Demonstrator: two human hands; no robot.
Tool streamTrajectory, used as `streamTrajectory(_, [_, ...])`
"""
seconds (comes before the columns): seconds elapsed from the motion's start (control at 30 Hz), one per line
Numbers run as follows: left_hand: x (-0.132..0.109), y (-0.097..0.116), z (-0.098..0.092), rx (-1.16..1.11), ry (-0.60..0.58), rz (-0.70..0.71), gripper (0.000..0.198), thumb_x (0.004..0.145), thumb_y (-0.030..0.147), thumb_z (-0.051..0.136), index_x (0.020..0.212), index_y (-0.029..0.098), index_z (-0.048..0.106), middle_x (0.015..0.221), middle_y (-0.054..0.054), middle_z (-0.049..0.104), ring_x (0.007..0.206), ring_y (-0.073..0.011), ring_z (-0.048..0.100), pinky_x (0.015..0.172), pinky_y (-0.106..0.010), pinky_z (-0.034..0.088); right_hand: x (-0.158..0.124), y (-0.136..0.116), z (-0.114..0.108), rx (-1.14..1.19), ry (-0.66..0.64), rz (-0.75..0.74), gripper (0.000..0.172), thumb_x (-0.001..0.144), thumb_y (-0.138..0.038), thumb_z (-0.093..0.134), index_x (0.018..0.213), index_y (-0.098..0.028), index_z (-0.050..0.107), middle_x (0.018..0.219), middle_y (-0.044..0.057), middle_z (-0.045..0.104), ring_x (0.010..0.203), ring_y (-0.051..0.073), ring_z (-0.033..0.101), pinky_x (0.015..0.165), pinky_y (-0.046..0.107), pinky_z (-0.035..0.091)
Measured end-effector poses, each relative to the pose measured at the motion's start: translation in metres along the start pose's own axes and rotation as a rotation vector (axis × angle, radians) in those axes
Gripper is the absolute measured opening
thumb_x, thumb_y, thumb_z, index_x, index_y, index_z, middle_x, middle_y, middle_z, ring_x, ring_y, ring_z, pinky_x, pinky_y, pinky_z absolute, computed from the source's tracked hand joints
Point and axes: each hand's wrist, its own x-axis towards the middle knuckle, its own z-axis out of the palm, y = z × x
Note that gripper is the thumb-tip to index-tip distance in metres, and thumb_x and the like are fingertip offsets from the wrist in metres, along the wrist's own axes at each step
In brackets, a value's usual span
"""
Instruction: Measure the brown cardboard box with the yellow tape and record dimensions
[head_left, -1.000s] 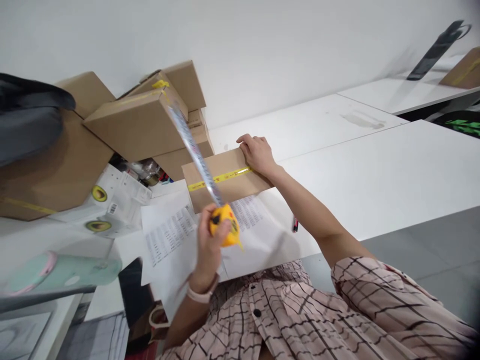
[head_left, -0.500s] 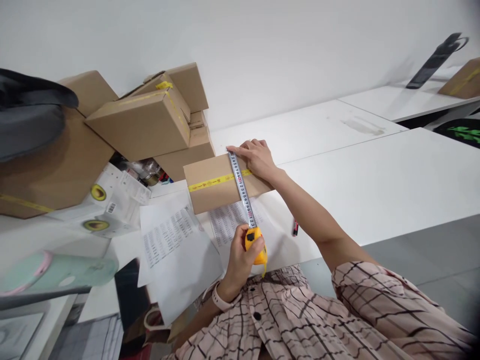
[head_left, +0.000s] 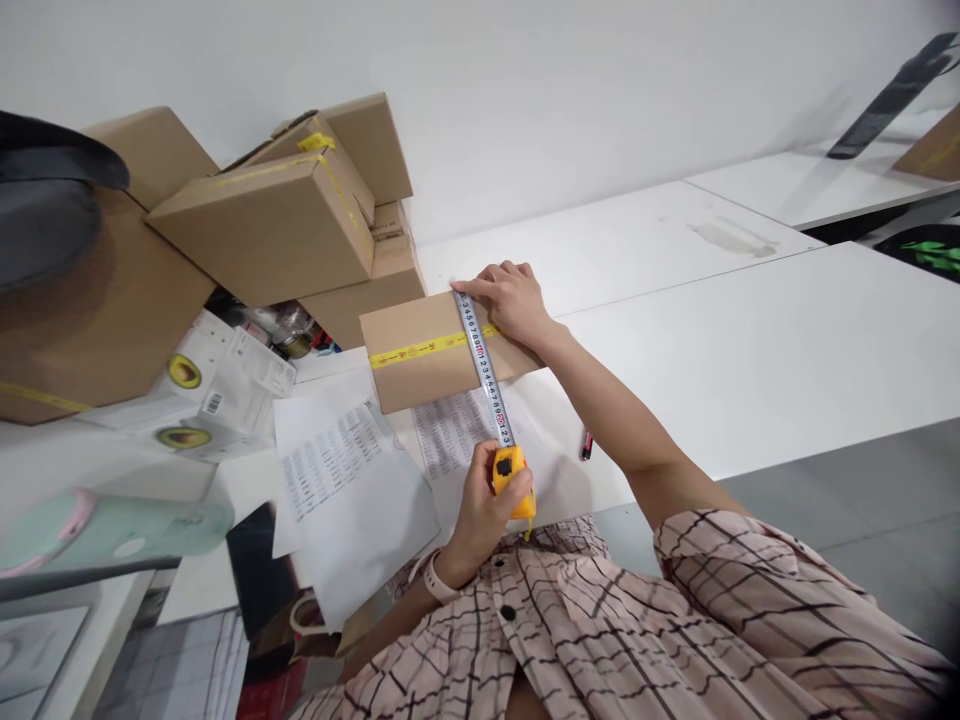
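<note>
A small cardboard box [head_left: 416,355] sealed with yellow tape lies on the white table [head_left: 750,340], on top of printed sheets. My right hand [head_left: 511,300] rests on the box's far right corner, fingers closed on the end of a tape measure's blade [head_left: 484,365]. The blade runs straight across the top of the box toward me. My left hand [head_left: 480,512], with a watch on its wrist, is closed round the yellow tape measure case [head_left: 511,478] just off the near edge of the box.
A pile of larger cardboard boxes [head_left: 262,225] stands at the back left. Printed papers [head_left: 337,470], a white carton with avocado pictures [head_left: 202,385] and a mint green bottle [head_left: 112,530] lie to the left. A pen [head_left: 584,445] sits right of the papers.
The blade, first stretched up toward the piled boxes, has swung down across the small box. My left hand moved right with the case, and my right hand now pins the blade's end.
</note>
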Motion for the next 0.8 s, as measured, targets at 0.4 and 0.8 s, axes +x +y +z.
streamTrajectory(0.4, [-0.028, 0.022, -0.046, 0.118, 0.046, 0.275, 0.058, 0.074, 0.047, 0.084, 0.12, 0.022, 0.06, 0.121, -0.009, 0.07, 0.088, -0.02, 0.07, 0.077, -0.032, 0.06, -0.015, 0.0, 0.005, -0.019, 0.215, 0.207, 0.056, 0.107, -0.048, 0.029, 0.152, -0.023, 0.05, 0.133, 0.017, 0.062, 0.125, 0.036, 0.049, 0.107, 0.055, 0.036])
streamTrajectory(0.8, [0.01, 0.032, -0.132, 0.058, 0.361, 0.343, 0.052, 0.067, 0.044, 0.085, 0.108, 0.024, 0.061, 0.094, 0.001, 0.067, 0.071, -0.0155, 0.068, 0.072, -0.031, 0.061, -0.098, -0.018, -0.002, 0.344, 0.323, 0.372, 0.056, 0.099, -0.07, 0.043, 0.141, -0.033, 0.047, 0.124, 0.007, 0.068, 0.107, 0.027, 0.067, 0.095, 0.049, 0.056])
